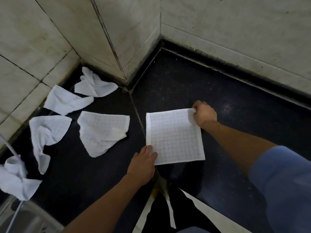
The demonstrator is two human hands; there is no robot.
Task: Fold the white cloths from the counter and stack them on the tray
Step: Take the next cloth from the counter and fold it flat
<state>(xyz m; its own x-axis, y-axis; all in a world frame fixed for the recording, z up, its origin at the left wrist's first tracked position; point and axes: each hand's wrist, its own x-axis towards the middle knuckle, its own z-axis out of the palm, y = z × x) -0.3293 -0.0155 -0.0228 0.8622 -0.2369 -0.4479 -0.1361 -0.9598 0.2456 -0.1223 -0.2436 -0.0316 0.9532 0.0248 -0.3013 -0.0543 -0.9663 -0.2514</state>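
While spread flat at frame centre, one white cloth [175,137] is pinched upper-right by the right hand [204,115] and pressed lower-left by the flat-fingered left hand [143,160].

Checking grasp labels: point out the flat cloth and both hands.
flat cloth [175,137]: head view, middle of its gridded face.
left hand [143,161]: head view, back of the hand.
right hand [205,114]: head view, back of the hand.

Bare hands [143,163] [204,115], short blue sleeve [284,185].
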